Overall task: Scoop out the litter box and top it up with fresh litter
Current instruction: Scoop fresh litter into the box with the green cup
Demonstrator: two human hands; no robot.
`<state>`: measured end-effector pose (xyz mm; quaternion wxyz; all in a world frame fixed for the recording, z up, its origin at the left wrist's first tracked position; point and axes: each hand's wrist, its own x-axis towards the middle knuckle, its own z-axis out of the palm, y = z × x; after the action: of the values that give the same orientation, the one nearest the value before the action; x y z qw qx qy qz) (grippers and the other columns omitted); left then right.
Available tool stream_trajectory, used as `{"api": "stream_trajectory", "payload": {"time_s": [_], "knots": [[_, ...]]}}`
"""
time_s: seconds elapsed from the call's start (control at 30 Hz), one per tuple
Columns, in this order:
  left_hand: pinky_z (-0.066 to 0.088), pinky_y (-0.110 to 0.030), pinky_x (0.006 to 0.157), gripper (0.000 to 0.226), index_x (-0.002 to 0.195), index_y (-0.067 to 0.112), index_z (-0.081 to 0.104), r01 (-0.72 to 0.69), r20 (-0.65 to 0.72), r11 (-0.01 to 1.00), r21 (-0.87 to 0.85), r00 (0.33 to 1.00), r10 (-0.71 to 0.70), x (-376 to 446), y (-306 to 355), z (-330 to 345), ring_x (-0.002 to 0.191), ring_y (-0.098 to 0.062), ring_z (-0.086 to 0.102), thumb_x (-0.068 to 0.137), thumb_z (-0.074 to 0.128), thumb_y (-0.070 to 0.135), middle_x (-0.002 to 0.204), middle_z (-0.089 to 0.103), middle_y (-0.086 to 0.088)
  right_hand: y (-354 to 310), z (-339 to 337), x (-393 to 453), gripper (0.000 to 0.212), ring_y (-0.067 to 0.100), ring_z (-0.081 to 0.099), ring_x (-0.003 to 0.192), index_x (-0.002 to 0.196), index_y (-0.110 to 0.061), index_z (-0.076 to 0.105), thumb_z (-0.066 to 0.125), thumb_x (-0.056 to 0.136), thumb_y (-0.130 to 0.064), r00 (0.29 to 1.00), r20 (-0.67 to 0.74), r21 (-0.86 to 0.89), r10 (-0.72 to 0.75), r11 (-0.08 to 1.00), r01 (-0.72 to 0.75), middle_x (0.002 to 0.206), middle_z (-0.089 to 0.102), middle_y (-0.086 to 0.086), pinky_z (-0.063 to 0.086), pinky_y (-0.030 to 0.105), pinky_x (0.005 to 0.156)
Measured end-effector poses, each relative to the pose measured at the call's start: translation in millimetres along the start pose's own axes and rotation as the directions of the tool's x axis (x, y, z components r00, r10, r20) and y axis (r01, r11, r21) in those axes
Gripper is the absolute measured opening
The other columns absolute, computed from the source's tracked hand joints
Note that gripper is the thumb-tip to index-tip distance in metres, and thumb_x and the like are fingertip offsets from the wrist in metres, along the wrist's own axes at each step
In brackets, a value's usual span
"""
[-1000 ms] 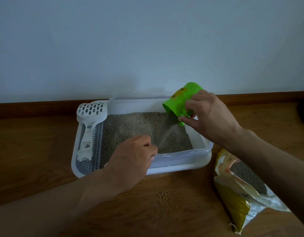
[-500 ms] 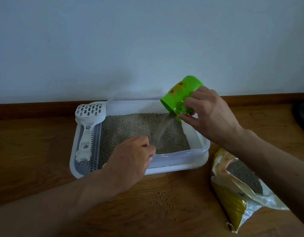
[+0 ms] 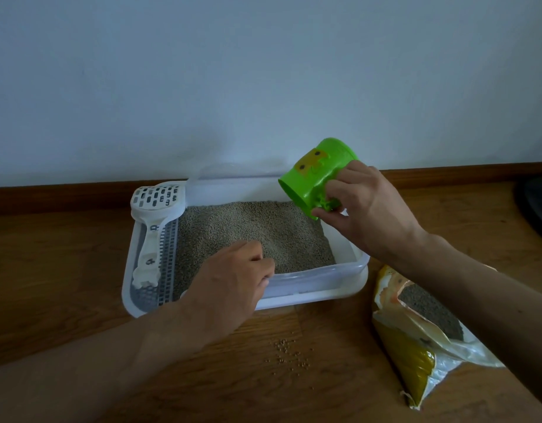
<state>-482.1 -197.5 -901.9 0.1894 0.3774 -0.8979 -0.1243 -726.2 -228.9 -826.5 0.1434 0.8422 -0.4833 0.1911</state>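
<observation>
Grey granular litter (image 3: 251,233) fills the white rectangular plastic litter box (image 3: 349,279), which sits on the brown wooden floor (image 3: 50,270) against the pale wall (image 3: 263,71). At the box's left edge lies a white slotted plastic scoop (image 3: 155,215) on a grille. Over the box's right far corner, the right hand (image 3: 367,209) grips a tipped green plastic cup (image 3: 312,175). The left hand (image 3: 233,282) grasps the box's near rim. Right of the box lies an open yellow litter bag (image 3: 416,346); spilled granules (image 3: 291,352) dot the floor in front.

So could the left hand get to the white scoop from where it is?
Probably yes. The left hand grips the litter box's near rim, and the scoop lies uncovered on the grated side section just to its left, nothing between them.
</observation>
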Motion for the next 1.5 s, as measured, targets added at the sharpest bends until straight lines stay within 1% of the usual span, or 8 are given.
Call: {"api": "stream_trajectory", "payload": {"time_s": [0.23,0.37,0.6,0.83,1.0,1.23,1.37,1.5], "knots": [[0.055,-0.029,0.066,0.009,0.087,0.025,0.062,0.014,0.039,1.000,0.019,0.999,-0.015,2,2,-4,0.083,-0.009,0.051,0.087,0.071,0.022,0.087,0.049,0.011,2,-2,-10,0.045,0.022,0.045,0.069,0.068,-0.024,0.039,0.083,0.072,-0.028,0.995,0.058,0.055,0.084,0.995,-0.087,0.065,0.048,0.000,0.039,0.034,0.064],[0.053,-0.031,0.069,0.005,0.089,0.026,0.061,0.019,0.087,0.999,0.046,0.996,-0.023,7,5,-10,0.083,-0.010,0.049,0.091,0.064,0.029,0.088,0.048,0.011,6,-14,-22,0.040,0.015,0.039,0.064,0.064,-0.019,0.043,0.078,0.079,-0.033,0.972,0.015,0.107,0.236,0.966,-0.236,0.063,0.044,-0.004,0.026,0.025,0.056],[0.050,-0.030,0.074,0.016,0.096,0.029,0.062,-0.046,0.190,0.993,0.105,0.982,0.025,35,30,-18,0.086,-0.008,0.047,0.097,0.050,0.040,0.092,0.052,0.012,17,-63,-70,0.032,0.002,0.041,0.051,0.066,-0.018,0.051,0.070,0.085,-0.036,0.900,-0.018,0.180,0.435,0.887,-0.425,0.057,0.044,-0.011,0.026,0.016,0.049],[0.052,-0.031,0.076,0.023,0.112,0.030,0.062,-0.204,0.218,0.979,0.015,0.956,0.196,75,91,-12,0.089,-0.006,0.049,0.097,0.050,0.042,0.099,0.057,0.011,35,-111,-134,0.033,0.007,0.045,0.048,0.065,-0.021,0.049,0.065,0.087,-0.041,0.802,0.012,0.132,0.598,0.794,-0.594,0.053,0.044,-0.010,0.033,0.015,0.044],[0.052,-0.029,0.076,0.041,0.137,0.040,0.040,-0.293,0.239,0.951,-0.099,0.921,0.308,98,140,5,0.092,-0.007,0.051,0.098,0.053,0.043,0.104,0.054,0.013,43,-133,-181,0.032,0.007,0.050,0.050,0.064,-0.027,0.048,0.062,0.085,-0.046,0.762,0.075,0.097,0.643,0.756,-0.648,0.052,0.045,-0.010,0.036,0.016,0.042],[0.047,-0.027,0.080,0.029,0.125,0.035,0.056,-0.436,0.388,0.899,0.043,0.836,0.387,116,147,38,0.100,-0.009,0.046,0.100,0.044,0.045,0.113,0.051,0.009,52,-121,-218,0.032,0.009,0.051,0.052,0.069,-0.023,0.056,0.060,0.087,-0.049,0.656,0.363,0.056,0.662,0.687,-0.724,0.058,0.053,-0.004,0.040,0.021,0.046],[0.046,-0.029,0.092,0.036,0.133,0.037,0.048,-0.488,0.470,0.869,0.086,0.789,0.396,116,141,42,0.110,-0.010,0.045,0.099,0.047,0.048,0.123,0.050,0.008,53,-94,-219,0.033,0.009,0.055,0.054,0.072,-0.022,0.057,0.059,0.090,-0.050,0.541,0.363,-0.032,0.759,0.590,-0.806,0.065,0.059,-0.004,0.049,0.027,0.049],[0.043,-0.031,0.098,0.030,0.129,0.035,0.055,-0.503,0.436,0.859,0.095,0.797,0.418,119,142,45,0.110,-0.010,0.045,0.102,0.044,0.040,0.121,0.053,0.009,51,-68,-202,0.036,0.014,0.059,0.060,0.076,-0.023,0.054,0.055,0.091,-0.055,0.527,0.334,-0.228,0.781,0.610,-0.759,0.071,0.059,-0.003,0.054,0.033,0.052]]}}
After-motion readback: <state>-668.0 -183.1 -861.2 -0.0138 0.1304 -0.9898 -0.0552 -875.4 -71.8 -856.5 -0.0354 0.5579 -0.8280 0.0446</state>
